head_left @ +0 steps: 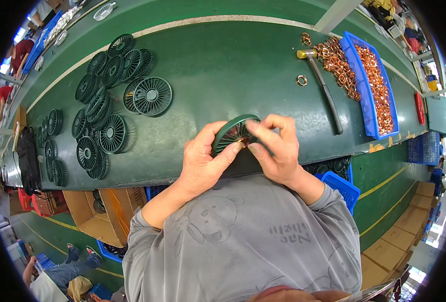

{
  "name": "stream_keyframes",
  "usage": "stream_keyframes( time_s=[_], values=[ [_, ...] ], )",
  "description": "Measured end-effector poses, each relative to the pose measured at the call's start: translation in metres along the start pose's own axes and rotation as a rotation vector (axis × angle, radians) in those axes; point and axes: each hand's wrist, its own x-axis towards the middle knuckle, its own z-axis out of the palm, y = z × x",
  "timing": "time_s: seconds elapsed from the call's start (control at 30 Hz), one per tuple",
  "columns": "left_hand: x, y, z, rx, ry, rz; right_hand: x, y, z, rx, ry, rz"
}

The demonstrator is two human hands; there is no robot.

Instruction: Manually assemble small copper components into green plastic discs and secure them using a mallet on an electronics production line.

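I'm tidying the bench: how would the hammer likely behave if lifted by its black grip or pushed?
The hammer would probably feel head-heavy, since its blocky head sits on a slim handle. It should stay stiff, as the handle looks straight. Pushed to the right, it may bump the copper rings piled close beside it.

Left-hand grip (201, 157) holds a tilted, spoked green disc (231, 133) — right-hand grip (279, 151) at the disc. Counter (208, 60), right side: hammer (324, 90), copper-colored rings (333, 60), blue tray (368, 100). Left side: further discs (113, 133).
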Motion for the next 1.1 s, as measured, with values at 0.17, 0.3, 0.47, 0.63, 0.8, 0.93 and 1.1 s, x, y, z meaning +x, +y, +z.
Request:
stream_keyframes(
  time_s=[0.17, 0.3, 0.47, 0.63, 0.8, 0.93, 1.1],
  values=[
    [0.001, -0.001, 0.005, 0.247, 0.038, 0.172, 0.002, 0.005, -0.003, 0.434, -0.112, 0.399],
    [0.001, -0.002, 0.003, 0.246, -0.014, 0.15, 0.001, 0.007, -0.005, 0.531, -0.226, 0.524],
    [0.007, 0.0, 0.012, 0.535, 0.006, 0.32, 0.025, 0.035, -0.024, 0.454, -0.307, 0.397],
    [0.028, -0.029, 0.017, 1.004, -0.119, 0.517, 0.014, 0.128, -0.024, -0.644, -0.081, 0.623],
    [0.032, -0.017, 0.0, 1.173, -0.214, 0.398, 0.016, 0.122, -0.026, -0.417, -0.202, 0.695],
    [0.051, 0.0, -0.051, 1.424, 0.236, 0.271, 0.014, 0.133, -0.029, -0.312, -0.09, 0.81],
    [0.053, -0.002, -0.094, 1.547, 0.379, 0.105, 0.009, 0.128, -0.022, -0.552, -0.01, 0.611]
  ],
)
